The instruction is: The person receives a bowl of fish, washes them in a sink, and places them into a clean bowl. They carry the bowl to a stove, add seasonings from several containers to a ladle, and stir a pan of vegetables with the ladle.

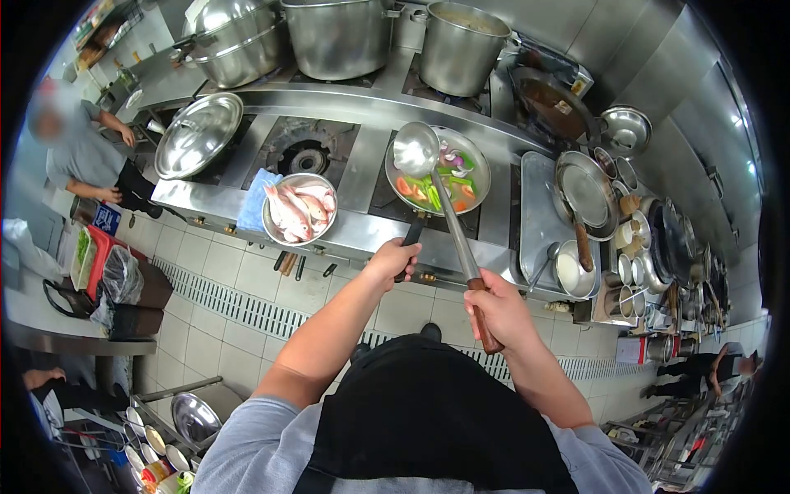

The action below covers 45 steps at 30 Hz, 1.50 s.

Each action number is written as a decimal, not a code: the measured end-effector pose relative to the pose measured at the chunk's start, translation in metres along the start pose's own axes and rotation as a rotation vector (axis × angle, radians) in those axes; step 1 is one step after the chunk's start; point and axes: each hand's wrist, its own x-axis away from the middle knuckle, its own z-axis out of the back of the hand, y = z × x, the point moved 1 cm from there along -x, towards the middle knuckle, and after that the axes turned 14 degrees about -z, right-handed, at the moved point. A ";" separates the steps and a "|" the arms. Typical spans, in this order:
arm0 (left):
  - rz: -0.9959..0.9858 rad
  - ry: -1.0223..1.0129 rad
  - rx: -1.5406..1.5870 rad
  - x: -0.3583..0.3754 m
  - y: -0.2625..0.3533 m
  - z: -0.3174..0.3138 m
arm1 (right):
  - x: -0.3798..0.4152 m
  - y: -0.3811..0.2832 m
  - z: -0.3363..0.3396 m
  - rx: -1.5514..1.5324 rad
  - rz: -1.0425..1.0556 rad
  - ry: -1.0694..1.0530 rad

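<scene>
My left hand [393,262] is closed around the black handle of a frying pan [480,159] on the stove. Cut vegetables [440,185], green, orange and purple, lie in the pan. In my right hand [504,311] is the brown wooden handle of a long metal ladle [417,148]. The ladle's bowl is over the pan's left side and hides part of it. Left of the pan, a metal bowl of whole pinkish fish [298,212] sits at the stove's front edge, beside a blue cloth [262,200].
Large pots [337,37] stand along the back, and a domed lid [200,136] rests at left. At right are a metal tray [539,214] and a bowl of white contents [573,272]. A co-worker [82,148] stands at far left; another person [714,368] is at far right.
</scene>
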 end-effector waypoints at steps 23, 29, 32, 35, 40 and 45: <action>-0.012 -0.018 0.025 -0.001 -0.002 0.001 | -0.021 -0.009 -0.003 -0.144 -0.024 0.003; -0.009 -0.020 0.026 -0.001 -0.002 0.001 | -0.022 -0.012 0.008 -0.344 -0.015 -0.105; -0.002 -0.015 0.033 0.000 0.000 0.000 | -0.021 -0.013 0.016 -0.408 -0.011 -0.146; -0.007 -0.014 0.030 -0.002 -0.002 0.001 | -0.019 -0.015 0.020 -0.450 -0.009 -0.195; -0.001 -0.026 0.020 -0.002 -0.002 0.005 | -0.009 -0.020 0.020 -0.471 0.003 -0.200; 0.062 0.039 0.090 0.018 0.008 0.008 | -0.001 -0.025 0.026 -0.528 0.002 -0.218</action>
